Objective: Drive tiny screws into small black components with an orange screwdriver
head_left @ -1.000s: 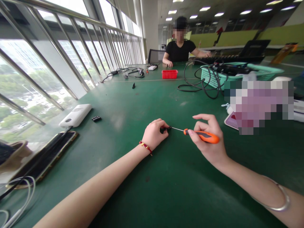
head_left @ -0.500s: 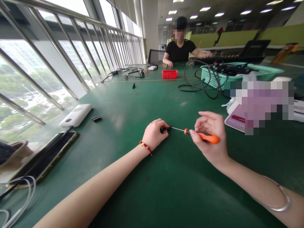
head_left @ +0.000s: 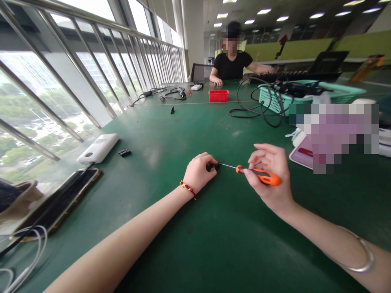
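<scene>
My left hand [head_left: 200, 173] rests on the green table, its thumb and fingers pinching a small black part [head_left: 212, 166]. Most of that part is covered by the fingers, so its kind is unclear. An orange and black screwdriver [head_left: 259, 174] lies in my right hand [head_left: 273, 179], held at the handle between thumb and fingers. Its thin metal shaft points left, and the tip meets the small black part at my left fingertips. The other fingers of my right hand are loosely curled above the handle.
On the left are a white power bank [head_left: 99, 148], a phone [head_left: 61, 199] and a black piece [head_left: 125, 153]. Farther off stand a red bin [head_left: 218, 95] and a teal basket [head_left: 269, 101] with black cables. A person [head_left: 232, 65] sits at the far end.
The fingers of my right hand have shifted slightly on the screwdriver handle, which sits a touch farther left. My left hand looks unchanged.
</scene>
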A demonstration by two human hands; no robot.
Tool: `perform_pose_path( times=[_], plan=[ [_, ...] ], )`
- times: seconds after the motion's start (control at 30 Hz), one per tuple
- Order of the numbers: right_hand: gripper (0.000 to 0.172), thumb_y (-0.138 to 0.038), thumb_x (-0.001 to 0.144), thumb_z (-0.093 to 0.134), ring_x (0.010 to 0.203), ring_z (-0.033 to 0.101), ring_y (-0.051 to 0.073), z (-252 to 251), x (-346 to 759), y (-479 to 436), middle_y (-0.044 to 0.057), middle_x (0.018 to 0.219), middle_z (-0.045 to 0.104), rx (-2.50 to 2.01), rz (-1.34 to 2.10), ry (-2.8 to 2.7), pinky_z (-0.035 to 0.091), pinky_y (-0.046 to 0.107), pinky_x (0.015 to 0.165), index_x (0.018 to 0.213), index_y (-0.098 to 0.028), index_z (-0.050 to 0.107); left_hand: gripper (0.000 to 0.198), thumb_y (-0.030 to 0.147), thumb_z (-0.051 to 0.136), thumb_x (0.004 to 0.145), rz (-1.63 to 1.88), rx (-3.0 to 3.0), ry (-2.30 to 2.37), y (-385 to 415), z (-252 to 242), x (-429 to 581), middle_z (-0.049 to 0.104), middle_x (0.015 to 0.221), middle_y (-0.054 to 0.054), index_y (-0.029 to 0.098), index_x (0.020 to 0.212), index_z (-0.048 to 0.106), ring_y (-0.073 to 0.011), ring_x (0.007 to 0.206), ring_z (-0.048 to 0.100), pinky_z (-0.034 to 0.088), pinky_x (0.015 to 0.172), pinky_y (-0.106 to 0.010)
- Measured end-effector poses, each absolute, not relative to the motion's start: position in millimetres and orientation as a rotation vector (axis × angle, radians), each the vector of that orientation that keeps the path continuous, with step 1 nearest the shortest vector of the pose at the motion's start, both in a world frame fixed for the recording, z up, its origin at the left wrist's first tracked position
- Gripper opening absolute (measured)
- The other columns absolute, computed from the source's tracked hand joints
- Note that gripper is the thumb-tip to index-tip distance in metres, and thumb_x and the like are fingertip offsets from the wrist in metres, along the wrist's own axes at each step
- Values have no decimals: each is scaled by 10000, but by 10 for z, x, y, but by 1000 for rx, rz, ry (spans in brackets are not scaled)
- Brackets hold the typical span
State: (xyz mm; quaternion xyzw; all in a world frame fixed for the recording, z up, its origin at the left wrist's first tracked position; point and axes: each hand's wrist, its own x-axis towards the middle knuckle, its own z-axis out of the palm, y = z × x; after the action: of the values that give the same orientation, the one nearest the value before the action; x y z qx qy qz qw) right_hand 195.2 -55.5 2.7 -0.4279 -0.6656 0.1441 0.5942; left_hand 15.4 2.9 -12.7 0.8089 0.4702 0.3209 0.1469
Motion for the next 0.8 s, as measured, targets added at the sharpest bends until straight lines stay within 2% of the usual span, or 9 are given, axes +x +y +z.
perform_pose_path(
  times=[0.13, 0.17, 0.3, 0.43, 0.5, 0.57, 0.67, 0.73, 0.8],
  plan=[
    [112, -284, 786, 558, 413, 445, 89, 84, 1946, -614, -65, 493, 461, -1120, 317, -1683, 365, 225, 429, 860, -203, 532, 146, 98, 548, 654, 923, 2322, 1364, 27, -127, 156, 640, 786, -9, 176, 735, 641, -146, 726, 592, 478, 676, -257],
    [86, -285, 794, 547, 397, 437, 85, 97, 1944, -625, -66, 466, 466, -1134, 302, -1706, 348, 222, 417, 815, -203, 535, 144, 99, 547, 657, 925, 2321, 1367, 27, -127, 157, 641, 786, -9, 176, 734, 641, -146, 726, 592, 477, 675, -257],
    [125, -229, 775, 566, 414, 449, 87, 102, 1941, -624, -72, 482, 475, -1094, 275, -1698, 383, 225, 454, 892, -204, 533, 145, 98, 544, 659, 917, 2325, 1375, 27, -134, 160, 640, 784, -8, 179, 733, 638, -149, 730, 593, 475, 665, -254],
    [371, -175, 707, 622, 698, 563, 142, 34, 1945, -573, 1, 779, 540, -972, 234, -1616, 480, 286, 676, 1053, -208, 493, 146, 97, 543, 655, 914, 2333, 1380, 28, -139, 157, 635, 777, -8, 177, 733, 637, -149, 722, 589, 473, 658, -255],
    [447, -192, 697, 636, 725, 547, 146, -11, 1942, -560, 16, 853, 516, -961, 289, -1613, 479, 295, 674, 1107, -211, 458, 149, 96, 544, 654, 917, 2332, 1376, 31, -142, 155, 634, 777, -8, 175, 736, 640, -148, 722, 588, 475, 660, -254],
    [403, -217, 723, 619, 645, 510, 127, -44, 1936, -562, -5, 785, 485, -998, 362, -1660, 457, 282, 604, 1095, -211, 464, 153, 97, 545, 656, 920, 2328, 1373, 36, -146, 154, 636, 783, -8, 175, 742, 643, -148, 727, 590, 478, 665, -252],
    [225, -229, 782, 553, 558, 457, 113, -26, 1934, -583, -31, 658, 433, -1035, 375, -1771, 415, 278, 550, 1004, -208, 521, 154, 102, 544, 664, 926, 2324, 1368, 39, -148, 154, 640, 795, -10, 178, 749, 647, -147, 740, 595, 484, 675, -250],
    [163, -249, 809, 517, 585, 468, 125, 55, 1959, -597, -12, 675, 450, -989, 288, -1764, 417, 295, 563, 964, -213, 549, 152, 101, 544, 665, 926, 2319, 1369, 35, -144, 155, 643, 800, -10, 179, 744, 648, -147, 741, 598, 485, 675, -249],
    [183, -303, 828, 497, 699, 517, 163, 179, 2013, -614, 38, 800, 508, -911, 175, -1639, 446, 328, 618, 975, -218, 566, 148, 98, 545, 662, 923, 2313, 1377, 29, -138, 155, 645, 798, -9, 180, 734, 646, -147, 739, 600, 483, 673, -249]
  ],
)
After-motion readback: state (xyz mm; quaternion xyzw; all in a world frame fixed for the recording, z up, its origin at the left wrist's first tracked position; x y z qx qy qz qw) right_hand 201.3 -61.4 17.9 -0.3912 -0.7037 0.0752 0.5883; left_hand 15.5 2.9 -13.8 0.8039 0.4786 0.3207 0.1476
